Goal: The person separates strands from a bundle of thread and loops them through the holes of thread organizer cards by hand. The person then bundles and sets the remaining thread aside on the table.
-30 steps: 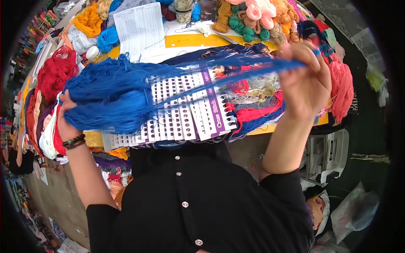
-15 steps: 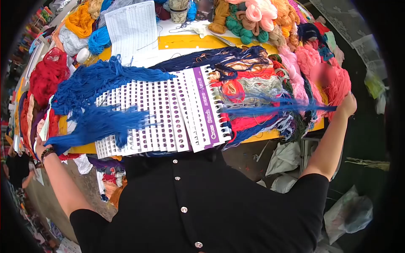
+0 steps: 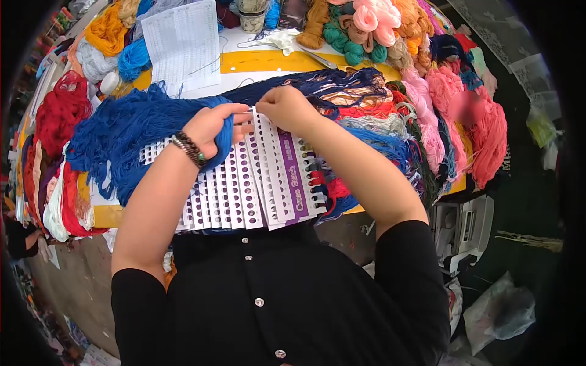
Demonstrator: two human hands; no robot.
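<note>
My left hand (image 3: 206, 127), with beaded bracelets at the wrist, is over the blue embroidery thread (image 3: 146, 113). A hank of that thread loops round its palm by the thumb, while the fingers stretch towards the right. My right hand (image 3: 285, 108) is closed in a pinch at the top edge of the white perforated thread cards (image 3: 244, 177); what is between its fingertips is too small to make out. The cards lie overlapped, and the right one has a purple strip reading "Cross Stitch" (image 3: 292, 174). Coloured threads run through the holes at its right edge.
A printed chart sheet (image 3: 182, 46) lies at the back, near scissors (image 3: 318, 59) and a patterned cup (image 3: 251, 17). Red skeins (image 3: 64, 113) are piled left, pink skeins (image 3: 485, 137) right. Multicoloured threads (image 3: 366, 110) lie beside the cards. Plastic bags (image 3: 500, 314) are on the floor.
Both hands have come in from wide apart to the top of the cards. The stretched blue strands on the right have dropped onto the multicoloured threads. The left hand's blue thread has moved up with it.
</note>
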